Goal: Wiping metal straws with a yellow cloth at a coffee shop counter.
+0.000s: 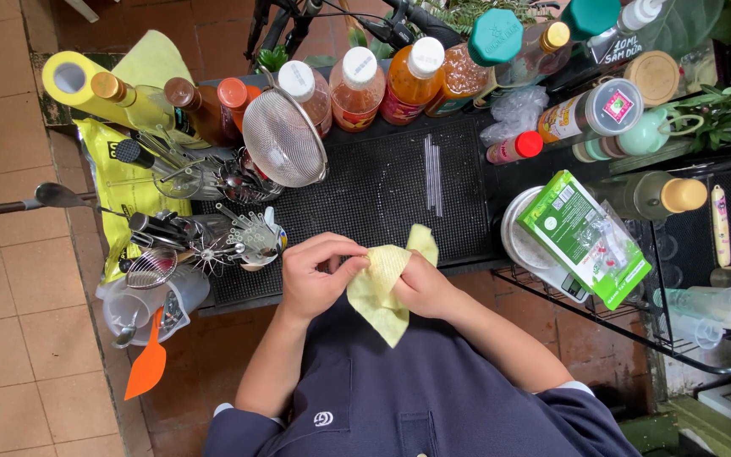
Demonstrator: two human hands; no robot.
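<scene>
Right, closest in: we hold a yellow cloth (380, 288) between both hands, just over the near edge of the surface (365, 199), in front of our dark shirt. Left hand (319, 275) grip is pinching the cloth's upper left edge, fingers curled in. Right hand (423, 285) is closed on the cloth's right side; one corner pokes up above it, another hangs down toward the shirt.

Left of the hands: a clear measuring jug (141, 305) with an orange spatula (147, 366) hanging off it, then glass holders crammed with whisks and bar spoons (213, 241). Right of the hands: a green carton (585, 235) lying on a round white lid, on a wire rack (636, 326).

Mid surface: black rubber mat, two clear straws (433, 173) lying on it. A mesh strainer (283, 138) leans up at the mat's left.

Far edge: row of syrup bottles (357, 89) with white and orange caps, a teal-lidded jar (494, 38), and a yellow roll (74, 78) at far left.
</scene>
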